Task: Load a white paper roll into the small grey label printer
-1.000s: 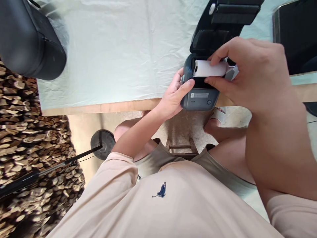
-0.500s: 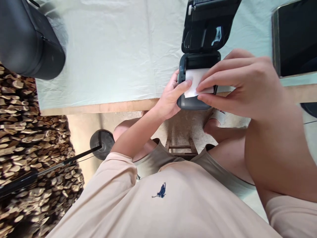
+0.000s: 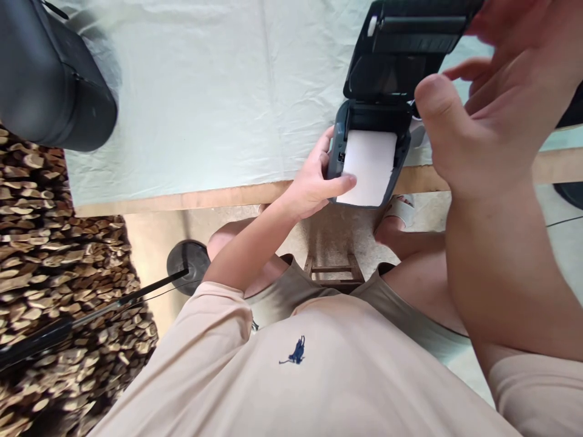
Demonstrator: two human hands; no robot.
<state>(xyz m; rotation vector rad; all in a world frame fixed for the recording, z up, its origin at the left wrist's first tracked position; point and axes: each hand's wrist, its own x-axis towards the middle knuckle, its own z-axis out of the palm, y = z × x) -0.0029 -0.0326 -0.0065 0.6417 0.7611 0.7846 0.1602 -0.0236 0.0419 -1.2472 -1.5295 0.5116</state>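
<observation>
A small dark grey label printer (image 3: 337,142) stands at the table's near edge with its lid (image 3: 405,42) raised. A white paper strip (image 3: 368,167) lies drawn out over the printer's front. My left hand (image 3: 316,182) grips the printer's left side, its thumb pressing on the strip's lower left corner. My right hand (image 3: 492,109) hovers above and to the right of the printer, fingers spread and reaching toward the lid, holding nothing.
A pale green cloth (image 3: 204,91) covers the table (image 3: 182,197). A large black rounded case (image 3: 50,79) sits at the far left. A dark screen edge (image 3: 569,112) shows at the right. Below are my knees, a wooden stool (image 3: 334,267), a black stand base (image 3: 187,261) and a wood-patterned surface (image 3: 54,243).
The right hand dropped the paper roll into the printer, pulled the strip out over the front, then let go and rose toward the lid. The left thumb now pins the strip.
</observation>
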